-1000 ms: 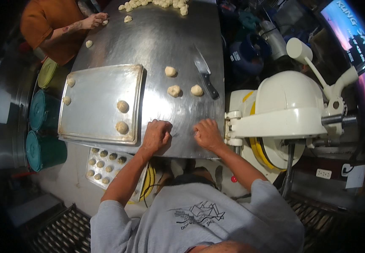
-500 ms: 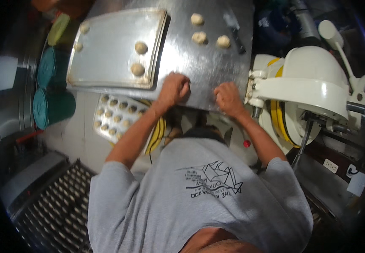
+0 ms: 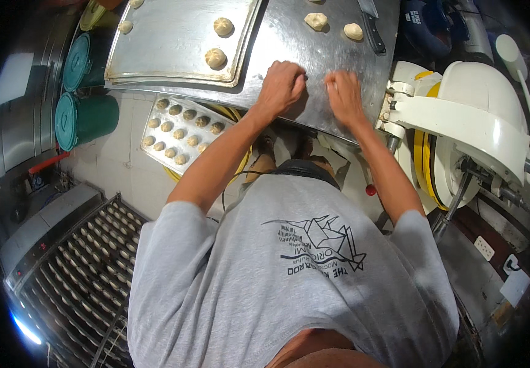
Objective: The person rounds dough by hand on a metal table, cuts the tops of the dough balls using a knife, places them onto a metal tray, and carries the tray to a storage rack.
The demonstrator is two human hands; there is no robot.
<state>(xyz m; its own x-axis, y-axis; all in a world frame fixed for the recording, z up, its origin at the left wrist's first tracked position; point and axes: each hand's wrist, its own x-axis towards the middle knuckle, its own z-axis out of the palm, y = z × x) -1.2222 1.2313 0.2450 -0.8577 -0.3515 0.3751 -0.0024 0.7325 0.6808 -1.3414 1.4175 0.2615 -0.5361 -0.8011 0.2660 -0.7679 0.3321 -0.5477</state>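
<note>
My left hand [image 3: 282, 89] is curled, knuckles up, on the metal table [image 3: 265, 46] near its front edge. Just to its right, my right hand [image 3: 345, 97] is also curled down onto the metal. Whatever lies under either palm is hidden. Beyond my hands sit pale dough pieces, among them a lumpy one [image 3: 316, 22] and a rounder one [image 3: 353, 32]. A knife [image 3: 372, 29] with a black handle lies right of them. On the left, a baking tray [image 3: 167, 52] carries a few dough balls, such as this scored-looking ball [image 3: 216, 58].
A white machine [image 3: 473, 116] with a yellow rim stands close on the right. Below the table's left edge is a tray [image 3: 143, 146] of several dough balls. Teal lidded bins [image 3: 90, 122] stand at left; a rack [image 3: 93, 264] filled with rows of dough balls is lower left.
The view has shifted, so the table and trays sit higher in it. My hands have come closer together on the tabletop, both still curled.
</note>
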